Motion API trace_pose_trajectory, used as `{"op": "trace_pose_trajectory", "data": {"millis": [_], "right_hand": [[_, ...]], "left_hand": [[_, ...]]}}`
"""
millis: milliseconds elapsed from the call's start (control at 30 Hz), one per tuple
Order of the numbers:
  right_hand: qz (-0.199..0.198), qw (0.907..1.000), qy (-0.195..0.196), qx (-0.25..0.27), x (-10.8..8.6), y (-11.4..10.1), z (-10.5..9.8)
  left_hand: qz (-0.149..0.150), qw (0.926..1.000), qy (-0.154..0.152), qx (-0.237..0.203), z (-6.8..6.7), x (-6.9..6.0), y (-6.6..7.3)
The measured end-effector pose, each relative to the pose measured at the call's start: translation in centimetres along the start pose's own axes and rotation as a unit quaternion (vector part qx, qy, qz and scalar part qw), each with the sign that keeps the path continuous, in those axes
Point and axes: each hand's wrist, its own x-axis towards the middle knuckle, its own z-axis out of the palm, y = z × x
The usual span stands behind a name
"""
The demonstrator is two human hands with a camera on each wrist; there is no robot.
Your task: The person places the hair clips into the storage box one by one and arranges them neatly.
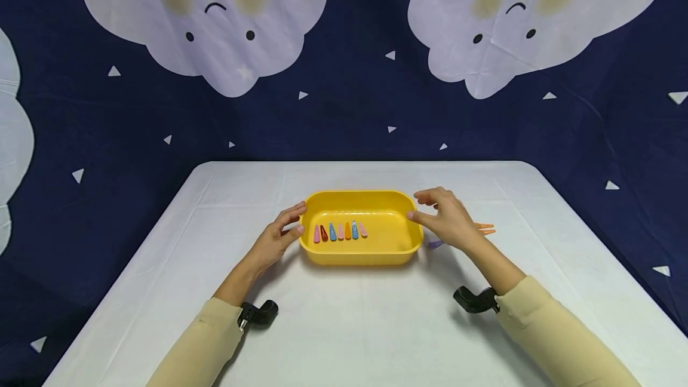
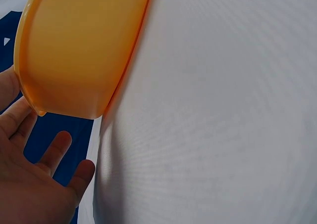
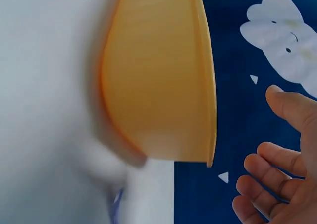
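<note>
Tray point(image 1: 361, 258): yellow, oblong, upright on the white-covered bench point(image 1: 365, 327), about midway between the bench's left and right edges and some way in from its far edge. Inside, seven small hair clips point(image 1: 341, 232) lie in one row along the left half of the floor: pink, dark red, blue, pink, orange, blue, pink, left to right.

Left hand point(image 1: 271, 246): at the tray end facing the bench's left edge. Fingers spread and lightly bent, some tips at the rim and seemingly touching it; no firm grip seen.

Right hand point(image 1: 448, 220): at the opposite end, fingers loosely curved, holding nothing. In the head view the thumb overlaps the rim; the right wrist view shows it apart from the wall.

Beyond that end, towards the bench's right edge: a purple clip point(image 1: 436, 244) and an orange piece point(image 1: 487, 232) with two prongs, both partly hidden by the right hand and wrist.

Step in hand (judgement): placing or steadying the tray with a hand at each end; whether arriving or letting go, cannot tell. If the tray is to be shifted, the move calls for both hands to take the rim evenly and keep it level, since the loose clips would probably slide on a tilt
</note>
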Motion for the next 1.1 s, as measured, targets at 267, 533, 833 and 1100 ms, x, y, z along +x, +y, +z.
{"op": "trace_pose_trajectory", "data": {"millis": [267, 533, 833, 1100], "right_hand": [[0.029, 0.9993, 0.023, -0.007, -1.8, 2.1, 0.0], [0.054, 0.9975, 0.033, -0.03, -3.0, 3.6, 0.2], [0.072, 0.9956, 0.016, -0.058, -4.3, 5.1, 1.0], [0.063, 0.9948, 0.024, -0.076, -4.8, 5.8, 1.6]], "left_hand": [[-0.005, 1.0, -0.003, 0.001, 0.0, 0.0, -0.1], [-0.003, 1.0, -0.002, -0.003, -0.1, 0.0, 0.0], [-0.011, 0.9999, -0.004, 0.002, 0.0, 0.1, 0.0], [-0.005, 1.0, -0.002, 0.001, 0.0, 0.0, 0.1]]}}
